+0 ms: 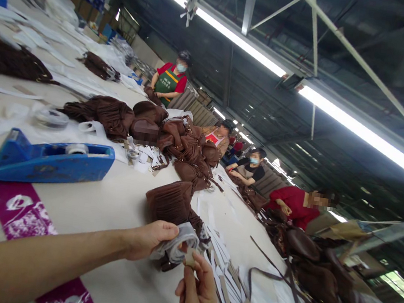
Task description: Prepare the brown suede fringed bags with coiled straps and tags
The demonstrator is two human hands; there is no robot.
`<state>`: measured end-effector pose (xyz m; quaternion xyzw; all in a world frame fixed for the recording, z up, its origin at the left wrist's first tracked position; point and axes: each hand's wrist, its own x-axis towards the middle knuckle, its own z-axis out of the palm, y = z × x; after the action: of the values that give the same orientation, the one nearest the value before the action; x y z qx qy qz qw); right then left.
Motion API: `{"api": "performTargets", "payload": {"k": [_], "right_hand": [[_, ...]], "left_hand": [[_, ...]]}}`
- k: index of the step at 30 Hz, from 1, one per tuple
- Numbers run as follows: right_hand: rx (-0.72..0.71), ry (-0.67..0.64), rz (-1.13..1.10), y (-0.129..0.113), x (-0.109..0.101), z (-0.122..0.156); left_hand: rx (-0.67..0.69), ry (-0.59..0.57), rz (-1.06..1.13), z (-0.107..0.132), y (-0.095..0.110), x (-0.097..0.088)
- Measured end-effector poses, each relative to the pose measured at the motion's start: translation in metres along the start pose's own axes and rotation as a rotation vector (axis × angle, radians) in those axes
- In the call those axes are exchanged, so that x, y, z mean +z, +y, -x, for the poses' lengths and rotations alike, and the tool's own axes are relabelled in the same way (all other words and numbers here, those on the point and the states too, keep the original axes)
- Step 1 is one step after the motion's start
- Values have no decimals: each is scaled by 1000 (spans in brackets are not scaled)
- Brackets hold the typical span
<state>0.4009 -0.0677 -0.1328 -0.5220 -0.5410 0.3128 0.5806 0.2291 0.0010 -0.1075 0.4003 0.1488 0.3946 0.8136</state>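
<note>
My left hand (pixel 149 239) is closed around a bunch of thin white wrapping material (pixel 181 242) at the end of a brown pleated bag (pixel 171 201) lying on the table. My right hand (pixel 198 298) comes up from below. Its fingers pinch a small tan piece (pixel 190 257) right against the white material. The bag's far end rests on the table beside scattered white paper strips (pixel 224 271).
A blue tape dispenser (pixel 49 159) sits at the left on the pale table (pixel 119 200). A purple printed sheet (pixel 18 210) lies near me. Heaps of brown bags (pixel 183 148) and loose straps (pixel 281 280) cover the table. Several masked people work along the far side.
</note>
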Motion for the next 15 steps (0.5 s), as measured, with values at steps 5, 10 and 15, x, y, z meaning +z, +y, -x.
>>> {"api": "performTargets", "payload": {"k": [5,10,15], "right_hand": [[-40,26,49,-5,6,1],[-9,-111,97,-2,6,-3],[-135,-115,246,-14,13,-3]], "left_hand": [[1,-13,9,2,2,2],[-22,21,-48,0,-1,-1],[-10,127,5,-9,-5,-10]]}}
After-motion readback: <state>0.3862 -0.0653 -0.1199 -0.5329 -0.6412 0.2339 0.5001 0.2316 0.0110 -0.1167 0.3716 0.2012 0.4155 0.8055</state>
